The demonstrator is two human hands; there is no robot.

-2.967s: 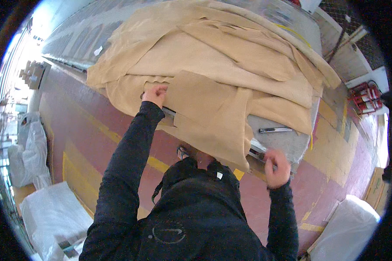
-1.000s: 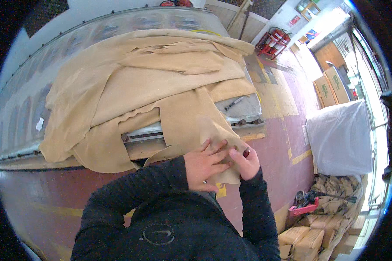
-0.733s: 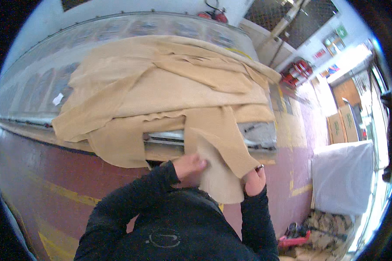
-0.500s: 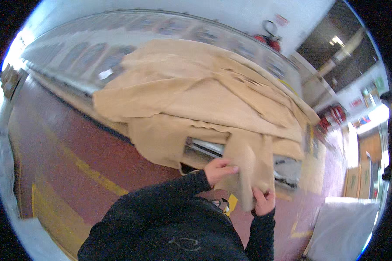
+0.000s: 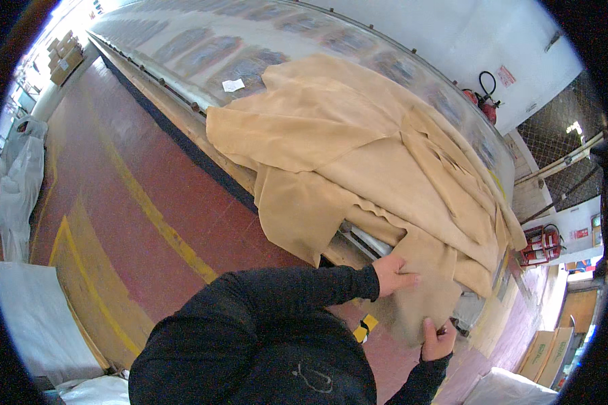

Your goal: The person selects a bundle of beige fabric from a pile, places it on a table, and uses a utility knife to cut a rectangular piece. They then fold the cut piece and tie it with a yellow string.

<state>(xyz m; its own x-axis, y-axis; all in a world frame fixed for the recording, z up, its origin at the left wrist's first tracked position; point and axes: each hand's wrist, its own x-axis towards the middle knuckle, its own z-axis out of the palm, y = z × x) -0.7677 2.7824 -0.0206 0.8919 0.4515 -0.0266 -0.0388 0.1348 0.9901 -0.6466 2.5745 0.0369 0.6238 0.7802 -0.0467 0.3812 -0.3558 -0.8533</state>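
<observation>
A heap of tan leather hides lies in folds over the edge of a long table. One flap of hide hangs off the near side toward me. My left hand is closed on the left side of this flap, its fingers lying along the surface. At the flap's lower right, my right hand pinches the edge between thumb and fingers. The underside of the flap is hidden from view.
The long table has a grey, stained top and carries a small white paper. Fire extinguishers hang at the back wall and more red extinguishers at the right. Cardboard boxes stand lower right. Yellow lines cross the red floor.
My view has turned, so the hides and table now sit further right and tilted. Both hands keep hold of the flap, which now lies flatter and more spread between them.
</observation>
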